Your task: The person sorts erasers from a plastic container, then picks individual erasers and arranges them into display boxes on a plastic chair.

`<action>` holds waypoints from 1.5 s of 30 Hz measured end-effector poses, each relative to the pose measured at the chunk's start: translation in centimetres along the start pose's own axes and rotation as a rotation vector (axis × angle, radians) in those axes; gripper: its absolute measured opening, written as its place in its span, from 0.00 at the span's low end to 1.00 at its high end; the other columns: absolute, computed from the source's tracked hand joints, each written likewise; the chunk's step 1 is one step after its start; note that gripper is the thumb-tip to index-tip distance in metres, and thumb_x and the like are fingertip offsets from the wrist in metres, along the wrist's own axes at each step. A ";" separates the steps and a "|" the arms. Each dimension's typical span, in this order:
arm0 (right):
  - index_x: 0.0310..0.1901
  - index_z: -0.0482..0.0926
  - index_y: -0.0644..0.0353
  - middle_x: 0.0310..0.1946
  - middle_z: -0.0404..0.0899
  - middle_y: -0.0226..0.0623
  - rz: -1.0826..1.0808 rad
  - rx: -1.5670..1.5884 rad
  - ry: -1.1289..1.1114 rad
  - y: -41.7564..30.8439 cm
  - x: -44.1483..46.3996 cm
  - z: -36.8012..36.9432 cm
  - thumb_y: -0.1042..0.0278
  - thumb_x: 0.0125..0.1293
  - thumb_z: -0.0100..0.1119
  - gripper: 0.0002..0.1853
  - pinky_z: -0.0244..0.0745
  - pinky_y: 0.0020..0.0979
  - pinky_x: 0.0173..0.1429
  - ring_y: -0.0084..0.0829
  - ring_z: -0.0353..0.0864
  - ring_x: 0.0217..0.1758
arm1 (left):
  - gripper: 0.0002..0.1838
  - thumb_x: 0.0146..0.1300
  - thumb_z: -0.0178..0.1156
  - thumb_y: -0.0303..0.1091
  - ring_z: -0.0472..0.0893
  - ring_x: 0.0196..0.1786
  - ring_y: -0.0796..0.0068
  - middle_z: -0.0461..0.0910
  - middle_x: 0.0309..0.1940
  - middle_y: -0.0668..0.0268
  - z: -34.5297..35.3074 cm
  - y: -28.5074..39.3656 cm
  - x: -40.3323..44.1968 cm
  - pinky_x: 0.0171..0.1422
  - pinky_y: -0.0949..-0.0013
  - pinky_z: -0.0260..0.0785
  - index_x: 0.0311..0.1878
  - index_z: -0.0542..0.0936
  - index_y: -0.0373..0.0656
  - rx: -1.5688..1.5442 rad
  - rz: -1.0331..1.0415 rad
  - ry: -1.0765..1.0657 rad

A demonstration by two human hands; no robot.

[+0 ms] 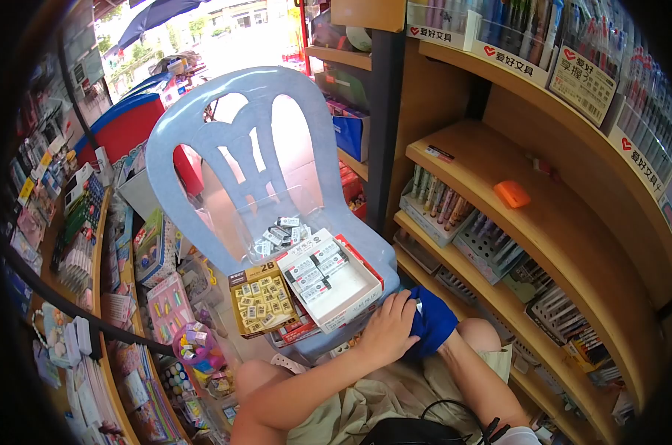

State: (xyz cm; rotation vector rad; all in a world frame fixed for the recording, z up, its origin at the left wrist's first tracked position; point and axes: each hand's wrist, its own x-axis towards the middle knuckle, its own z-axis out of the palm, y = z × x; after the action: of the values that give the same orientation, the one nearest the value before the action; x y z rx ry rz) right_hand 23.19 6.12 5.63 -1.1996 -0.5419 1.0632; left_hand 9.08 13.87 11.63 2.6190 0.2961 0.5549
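Note:
My left hand (389,328) is closed against a blue cloth (434,325) above my lap, its fingers curled over the cloth's left side. The cloth wraps my right hand (447,345), hiding its fingers; only the wrist side shows. A small white bit (419,305) peeks out at the cloth's top edge, too small to name. Just ahead, on a blue plastic chair (161,159), a white box (354,304) holds several wrapped erasers (313,268). Beside it stands a brown 2B box (238,280) of small yellow-labelled erasers (265,304). A clear container (250,222) behind holds black-and-white erasers (284,233).
Curved wooden shelves (558,215) with pens and boxes rise close on my right. An orange object (512,194) lies on one shelf. Stationery racks (98,259) crowd the left, with a pink-purple basket (195,348) near my knee. The chair back stands between me and the bright doorway.

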 end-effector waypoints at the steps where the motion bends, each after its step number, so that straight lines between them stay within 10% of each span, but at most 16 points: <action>1: 0.45 0.78 0.55 0.37 0.80 0.29 -0.014 -0.011 -0.014 -0.2 0.0 0.1 0.64 0.69 0.54 0.08 0.75 0.27 0.45 0.24 0.81 0.41 | 0.38 0.47 0.73 0.35 0.67 0.63 0.48 0.64 0.61 0.49 -0.1 -0.1 0.0 0.64 0.56 0.67 0.59 0.66 0.32 -0.012 -0.011 0.004; 6: 0.47 0.78 0.56 0.45 0.79 0.36 -0.620 -0.942 -0.180 -2.6 -1.1 1.0 0.63 0.44 0.73 0.26 0.73 0.33 0.52 0.34 0.80 0.48 | 0.36 0.47 0.71 0.31 0.68 0.62 0.49 0.66 0.60 0.51 -0.2 -0.6 0.1 0.64 0.57 0.66 0.58 0.66 0.32 -0.035 -0.007 0.060; 9: 0.50 0.77 0.56 0.48 0.77 0.39 -0.626 -1.035 -0.260 -5.4 -1.7 2.1 0.64 0.29 0.76 0.37 0.71 0.35 0.54 0.40 0.78 0.51 | 0.34 0.47 0.68 0.28 0.69 0.61 0.49 0.67 0.60 0.51 -0.6 -0.4 0.2 0.65 0.57 0.66 0.58 0.66 0.33 -0.038 0.014 0.058; 23: 0.52 0.77 0.56 0.44 0.79 0.44 -0.800 -1.170 -0.363 -5.3 -1.1 2.0 0.64 0.46 0.69 0.27 0.73 0.37 0.49 0.46 0.78 0.47 | 0.34 0.47 0.63 0.24 0.69 0.62 0.47 0.68 0.59 0.50 -1.7 -1.0 1.0 0.65 0.57 0.65 0.60 0.64 0.34 -0.189 -0.032 0.131; 30: 0.44 0.79 0.54 0.38 0.80 0.45 -0.357 -1.277 -0.327 -5.4 -1.8 1.0 0.61 0.44 0.69 0.22 0.72 0.39 0.48 0.47 0.79 0.43 | 0.31 0.48 0.66 0.31 0.75 0.55 0.51 0.70 0.54 0.53 -2.6 0.3 1.3 0.57 0.59 0.72 0.57 0.68 0.34 -0.177 0.074 0.136; 40: 0.35 0.76 0.54 0.31 0.79 0.43 -0.456 -1.120 0.008 -2.4 -0.4 -0.5 0.58 0.52 0.64 0.13 0.73 0.38 0.38 0.48 0.79 0.36 | 0.29 0.47 0.68 0.32 0.78 0.48 0.50 0.75 0.46 0.53 -6.3 -0.4 2.2 0.50 0.60 0.74 0.54 0.71 0.39 -0.094 0.017 0.419; 45: 0.30 0.75 0.57 0.29 0.82 0.40 -0.258 -0.529 0.003 0.5 0.6 -1.2 0.64 0.59 0.59 0.07 0.74 0.33 0.34 0.37 0.81 0.31 | 0.36 0.48 0.73 0.28 0.80 0.53 0.58 0.78 0.49 0.53 -12.0 -8.2 3.1 0.57 0.62 0.73 0.62 0.68 0.39 -0.034 -0.462 0.610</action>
State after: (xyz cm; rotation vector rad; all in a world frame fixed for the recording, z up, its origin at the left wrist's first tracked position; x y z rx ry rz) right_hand 24.27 6.01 4.72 -1.5366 -0.9884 0.7142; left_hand 5.80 26.53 18.71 2.1717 1.0317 1.1529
